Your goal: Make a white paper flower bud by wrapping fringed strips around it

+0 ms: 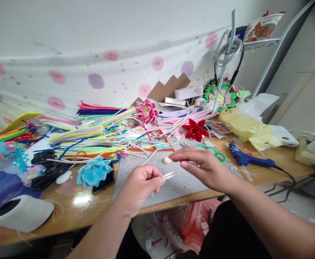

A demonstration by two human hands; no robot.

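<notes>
My left hand (146,187) is closed over the front of the grey cutting mat (130,167), pinching a small white strip (169,175) that points right. To its right my right hand (197,165) hovers with fingers stretched out and apart from the strip. Just left of its fingertips a small pale round piece (167,160) sits on the mat. Green-handled scissors (220,155) lie beyond my right hand, partly hidden by it. A red flower (195,130) stands behind the mat.
Bundles of coloured pipe cleaners (76,140) and a pink flower (147,111) fill the back. At left are a blue flower (94,172) and a white thread cone (25,213). A blue glue gun (250,158) with its cable lies at right, near yellow packaging (238,124).
</notes>
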